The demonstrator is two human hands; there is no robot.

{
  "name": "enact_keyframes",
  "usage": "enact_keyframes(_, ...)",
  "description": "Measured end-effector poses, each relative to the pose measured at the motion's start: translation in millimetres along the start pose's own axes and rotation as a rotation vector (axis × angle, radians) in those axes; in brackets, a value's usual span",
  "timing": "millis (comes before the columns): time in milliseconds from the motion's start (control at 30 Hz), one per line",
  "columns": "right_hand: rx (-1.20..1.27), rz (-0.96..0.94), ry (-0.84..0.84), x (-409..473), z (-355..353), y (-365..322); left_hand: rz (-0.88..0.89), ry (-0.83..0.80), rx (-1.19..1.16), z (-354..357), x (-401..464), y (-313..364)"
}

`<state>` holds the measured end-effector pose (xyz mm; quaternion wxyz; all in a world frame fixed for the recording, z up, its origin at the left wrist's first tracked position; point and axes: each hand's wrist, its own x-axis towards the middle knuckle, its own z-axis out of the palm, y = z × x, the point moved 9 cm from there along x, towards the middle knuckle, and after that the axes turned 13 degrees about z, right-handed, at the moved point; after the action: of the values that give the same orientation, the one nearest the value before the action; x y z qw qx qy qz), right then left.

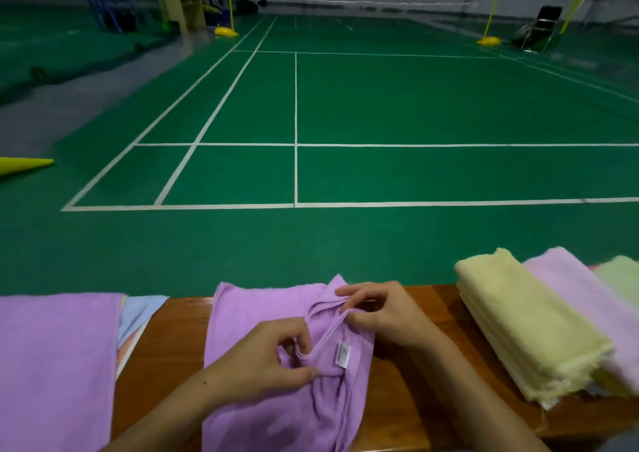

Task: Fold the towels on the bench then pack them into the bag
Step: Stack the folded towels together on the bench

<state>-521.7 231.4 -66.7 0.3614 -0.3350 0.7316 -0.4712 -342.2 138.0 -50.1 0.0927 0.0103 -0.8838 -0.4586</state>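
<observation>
A purple towel (256,316) lies across the wooden bench (169,351) in front of me, its right edge bunched, with a white label (342,354) showing. My left hand (262,361) pinches the bunched edge near the label. My right hand (383,313) pinches the same edge farther back. A second purple towel (55,365) lies flat at the left over blue and peach cloth (138,316). At the right sit folded towels: yellow (525,327), pink (594,299) and green (622,275). No bag is in view.
Beyond the bench's far edge spreads a green badminton court floor (380,105) with white lines. A yellow cone (24,166) lies at the far left. Net posts on yellow bases (488,40) and a chair (539,29) stand far back.
</observation>
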Motion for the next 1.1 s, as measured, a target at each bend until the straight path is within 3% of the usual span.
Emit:
enact_keyframes(133, -0.137, -0.056, 0.055, -8, -13, -6, 0.005, 0.025, 0.318, -10, 0, -6)
enact_keyframes(233, -0.252, -0.088, 0.128, -18, -28, -13, 0.101, 0.115, 0.59, -26, 3, 11)
enact_keyframes(500, -0.754, -0.321, 0.327, -49, -26, -56, 0.27, 0.328, 0.919, -46, 12, 48)
enact_keyframes(633, -0.852, -0.315, 0.478, -64, -36, -75, 0.287, 0.416, 0.781, -54, 17, 61)
enact_keyframes(733, -0.911, -0.373, 0.596, -82, -38, -94, 0.245, 0.467, 0.51, -64, 22, 62)
enact_keyframes(933, -0.622, -0.345, 0.524, -92, -63, -129, 0.248, 0.516, 0.214, -100, 33, 84)
enact_keyframes(1100, -0.58, -0.408, 0.516, -110, -70, -186, 0.314, 0.574, 0.104, -136, 30, 138)
